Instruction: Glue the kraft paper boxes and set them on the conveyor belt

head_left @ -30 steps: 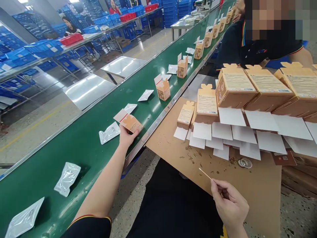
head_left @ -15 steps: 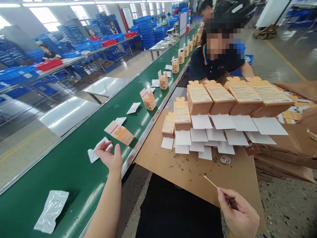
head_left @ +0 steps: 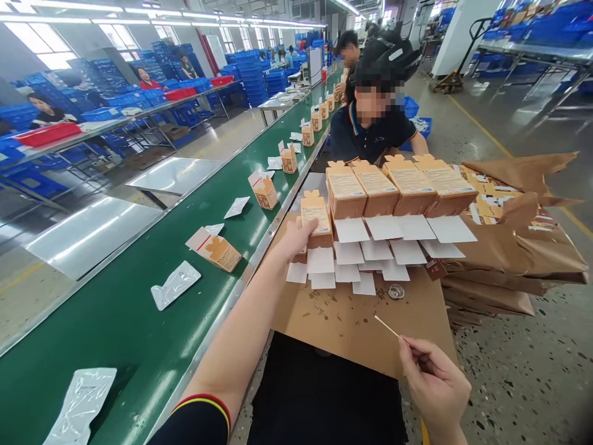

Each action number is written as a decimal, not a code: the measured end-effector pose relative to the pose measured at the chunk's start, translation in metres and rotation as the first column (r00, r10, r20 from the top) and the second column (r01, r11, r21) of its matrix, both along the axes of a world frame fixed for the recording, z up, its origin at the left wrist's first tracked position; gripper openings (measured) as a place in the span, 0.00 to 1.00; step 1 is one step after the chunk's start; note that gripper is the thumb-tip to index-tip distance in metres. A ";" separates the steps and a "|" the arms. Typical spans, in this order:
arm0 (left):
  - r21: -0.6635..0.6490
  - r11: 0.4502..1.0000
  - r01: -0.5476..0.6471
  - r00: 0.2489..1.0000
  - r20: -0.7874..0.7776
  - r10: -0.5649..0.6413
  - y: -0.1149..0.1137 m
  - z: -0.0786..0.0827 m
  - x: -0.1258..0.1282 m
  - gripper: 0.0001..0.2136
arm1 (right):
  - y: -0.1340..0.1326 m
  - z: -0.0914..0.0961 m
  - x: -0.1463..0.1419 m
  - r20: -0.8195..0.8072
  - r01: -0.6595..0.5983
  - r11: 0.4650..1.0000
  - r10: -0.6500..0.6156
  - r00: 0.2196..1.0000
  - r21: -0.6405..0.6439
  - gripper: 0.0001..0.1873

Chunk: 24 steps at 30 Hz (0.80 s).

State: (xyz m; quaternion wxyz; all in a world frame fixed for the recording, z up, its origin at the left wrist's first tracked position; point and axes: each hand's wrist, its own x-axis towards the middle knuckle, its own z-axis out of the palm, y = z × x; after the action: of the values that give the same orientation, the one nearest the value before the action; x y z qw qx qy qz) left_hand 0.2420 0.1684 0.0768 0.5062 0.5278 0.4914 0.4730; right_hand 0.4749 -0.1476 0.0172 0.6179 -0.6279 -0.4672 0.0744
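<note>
My left hand [head_left: 299,238] is at the left end of the stack, closed around a small tan carton [head_left: 315,213]. Its thumb lies on the printed face, and the other fingers are mostly hidden. More cartons [head_left: 401,185] are piled to the right, their white flaps [head_left: 352,230] sticking out toward me. Between the thumb and fingers of my right hand [head_left: 435,377] is a thin cotton swab [head_left: 386,326], its tip pointing up and left over the brown board. Beyond that tip sits a small clear round dish [head_left: 396,292].
A green conveyor belt [head_left: 139,346] runs along my left, bearing silver pouches [head_left: 176,284] and open cartons [head_left: 214,249]. The cardboard-topped table [head_left: 319,318] is in front of me. A co-worker [head_left: 370,123] sits behind the stack. Brown paper packs [head_left: 514,247] lie at right.
My left hand has moved from above a pouch on the belt to the right, onto a carton in the stack. My right hand still holds the swab. The view has shifted right.
</note>
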 end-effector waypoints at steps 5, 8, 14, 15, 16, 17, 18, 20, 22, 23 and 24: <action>-0.111 0.994 -0.006 0.997 0.073 0.014 -0.031 0.022 -0.045 0.27 | 0.011 -0.007 0.034 0.044 0.115 0.993 -0.115 0.992 -0.003 0.20; -0.168 0.984 0.066 0.965 0.262 -0.020 -0.071 0.020 -0.073 0.33 | 0.030 -0.011 0.059 0.124 0.192 0.978 -0.182 0.976 -0.082 0.25; -0.388 0.921 -0.013 0.962 0.248 0.118 -0.153 -0.034 -0.099 0.41 | 0.054 -0.019 0.084 0.272 0.161 0.955 -0.091 0.958 -0.249 0.23; -0.416 0.909 -0.026 0.964 0.231 0.134 -0.161 -0.043 -0.099 0.41 | 0.057 -0.020 0.084 0.285 0.142 0.951 -0.061 0.957 -0.274 0.23; -0.431 0.902 -0.034 0.965 0.219 0.141 -0.167 -0.050 -0.097 0.41 | 0.059 -0.021 0.084 0.292 0.123 0.947 -0.032 0.956 -0.297 0.23; -0.437 0.899 -0.032 0.968 0.210 0.136 -0.170 -0.056 -0.095 0.41 | 0.063 -0.021 0.085 0.297 0.105 0.943 -0.007 0.955 -0.317 0.24; -0.435 0.900 -0.021 0.972 0.201 0.121 -0.171 -0.060 -0.093 0.42 | 0.066 -0.021 0.085 0.300 0.090 0.939 0.015 0.954 -0.332 0.25; -0.418 0.909 0.000 0.980 0.182 0.084 -0.171 -0.066 -0.088 0.43 | 0.071 -0.021 0.085 0.309 0.075 0.934 0.039 0.950 -0.349 0.28; -0.383 0.924 -0.010 0.983 0.166 0.079 -0.169 -0.069 -0.084 0.44 | 0.071 -0.020 0.085 0.318 0.090 0.937 0.025 0.948 -0.339 0.30; -0.365 0.931 -0.026 0.983 0.158 0.090 -0.169 -0.071 -0.083 0.44 | 0.068 -0.019 0.083 0.317 0.110 0.941 -0.003 0.948 -0.320 0.30; -0.352 0.935 -0.042 0.983 0.151 0.100 -0.169 -0.072 -0.082 0.44 | 0.064 -0.018 0.078 0.307 0.131 0.948 -0.037 0.951 -0.291 0.28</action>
State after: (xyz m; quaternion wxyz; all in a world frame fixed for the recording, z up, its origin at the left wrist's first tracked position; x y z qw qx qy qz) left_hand 0.1600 -0.0004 0.0043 0.6130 0.3708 0.5419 0.4393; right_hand 0.5533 -0.0835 -0.0009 0.4380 -0.7400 -0.5099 0.0242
